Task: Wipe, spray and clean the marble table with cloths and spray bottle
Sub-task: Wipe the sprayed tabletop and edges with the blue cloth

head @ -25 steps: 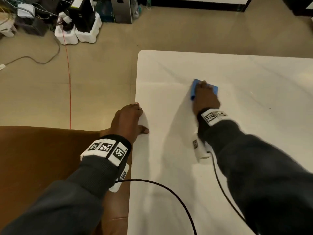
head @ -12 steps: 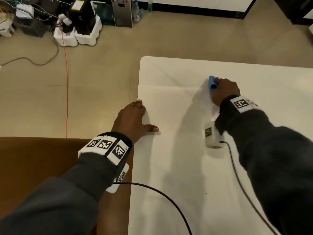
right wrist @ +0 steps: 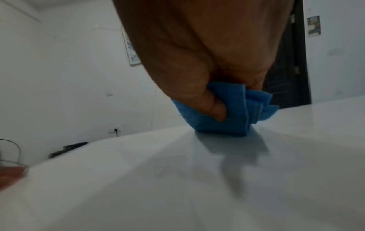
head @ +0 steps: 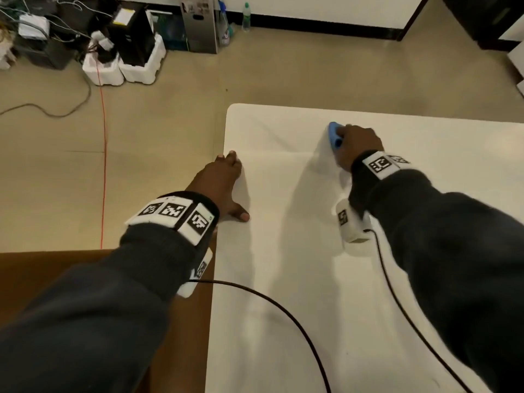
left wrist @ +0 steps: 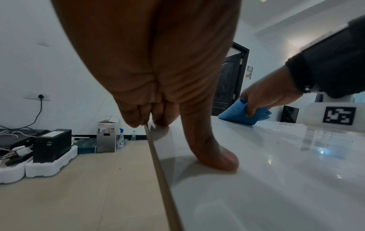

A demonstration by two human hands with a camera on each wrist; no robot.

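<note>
Right hand (head: 357,145) shifted rightward along worktop (head: 283,279), fingers clenched round bunched blue cloth (head: 334,136). Left hand (head: 219,184) stayed flat, fingers straight, at worktop's left edge.

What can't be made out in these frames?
- Right hand fingertips: covered by the blue cloth and the hand itself in every view.
- Table extent: cut off by the right and bottom edges of the head view.
- Spray bottle label: too small on the far floor.
- Left hand fingers: bunched at the table edge and partly hidden by the palm in the left wrist view.
</note>
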